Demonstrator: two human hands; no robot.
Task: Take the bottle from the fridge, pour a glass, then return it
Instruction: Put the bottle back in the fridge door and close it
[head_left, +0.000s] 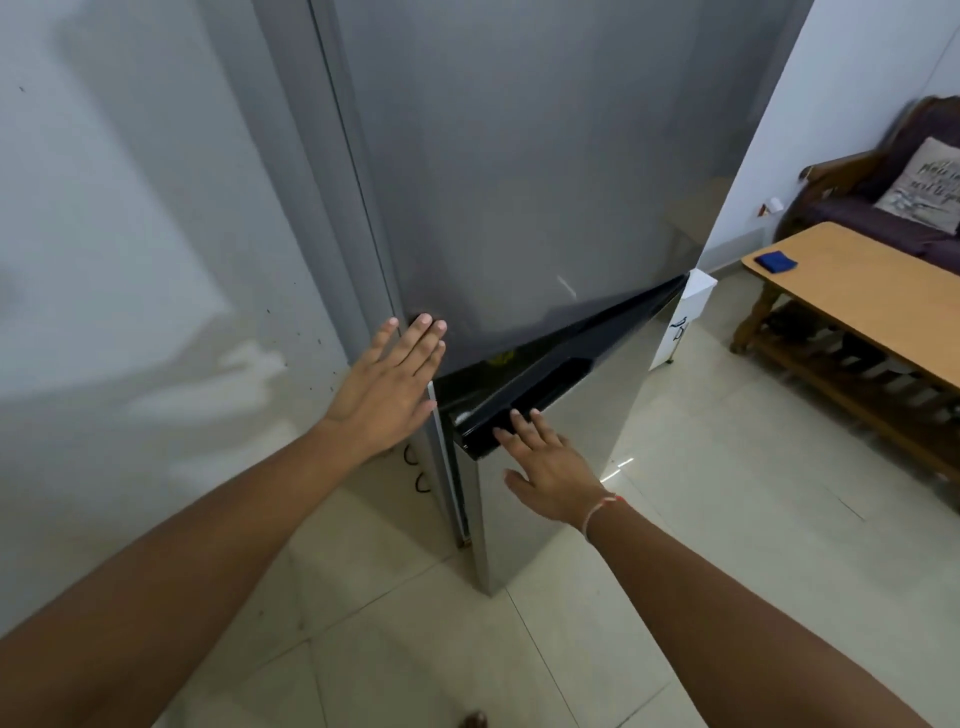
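A tall grey fridge (545, 156) fills the middle of the head view. Its upper door is closed. The lower door (550, 467) stands slightly ajar, with a dark gap along its top edge. My left hand (389, 389) lies flat with fingers spread on the upper door's lower left corner. My right hand (545, 467) rests on the lower door, fingertips at the black handle strip (535, 395) along its top. Neither hand holds anything. No bottle or glass is in view; the fridge's inside is hidden.
A white wall (130, 260) runs along the left, close to the fridge. A wooden table (872, 291) with a blue cloth (775, 260) stands at the right. Behind it is a dark sofa (883, 197) with a cushion. Pale floor tiles (727, 519) lie below.
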